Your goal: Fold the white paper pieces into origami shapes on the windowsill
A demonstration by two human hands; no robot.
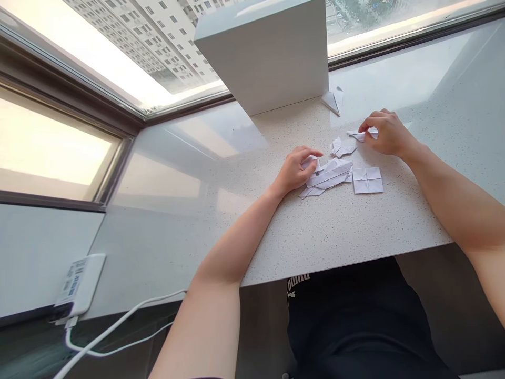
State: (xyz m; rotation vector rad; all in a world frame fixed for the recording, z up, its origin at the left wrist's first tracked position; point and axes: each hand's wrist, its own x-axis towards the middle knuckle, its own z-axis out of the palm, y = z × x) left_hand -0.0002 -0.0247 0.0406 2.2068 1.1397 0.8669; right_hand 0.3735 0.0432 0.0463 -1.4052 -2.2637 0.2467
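Two hands, left (294, 171) and right (384, 134), touch folded paper (329, 176).

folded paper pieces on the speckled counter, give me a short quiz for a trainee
1. Which hand touches the pile of folded white paper: the left hand or the right hand?
2. True or false: the creased paper square lies under the right hand.
3. Fill in the gap: the small folded paper piece lies between the two ____.

Key: 1. the left hand; 2. false, it lies on the counter apart from that hand; 3. hands
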